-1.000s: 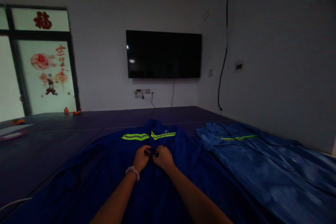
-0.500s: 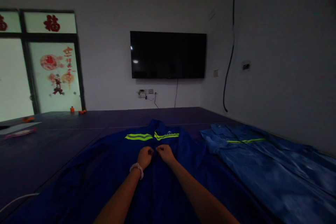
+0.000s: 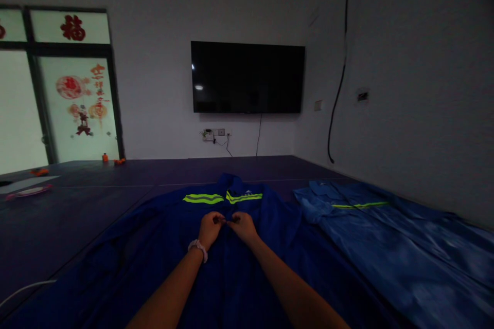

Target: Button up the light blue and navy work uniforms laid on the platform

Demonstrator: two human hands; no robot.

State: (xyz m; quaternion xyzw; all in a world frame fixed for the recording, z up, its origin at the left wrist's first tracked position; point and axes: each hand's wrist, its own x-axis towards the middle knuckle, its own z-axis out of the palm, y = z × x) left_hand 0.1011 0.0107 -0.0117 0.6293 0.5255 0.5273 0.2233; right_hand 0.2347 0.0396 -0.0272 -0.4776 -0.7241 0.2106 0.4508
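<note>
A dark blue work jacket [image 3: 181, 257] with yellow-green reflective stripes lies spread in front of me, its collar pointing away. My left hand [image 3: 210, 227], with a pale scrunchie [image 3: 198, 250] on the wrist, is closed in a pinch on the jacket's front edge below the stripes. Close against it, my right hand [image 3: 243, 226] pinches the opposite front edge. The fingertips of both hands nearly meet at the centre opening. Whatever small part lies between them is hidden by fingers and dim light.
A second, lighter blue jacket [image 3: 386, 247] lies at the right. On the far left are a white board [image 3: 31, 184] and small orange objects [image 3: 39, 171]. A black cable [image 3: 339, 87] hangs by the right wall; a white cable [image 3: 27, 287] lies at lower left.
Both hands have drawn closer together at the jacket's front, with the left moving slightly left and up. The camera view has shifted a little.
</note>
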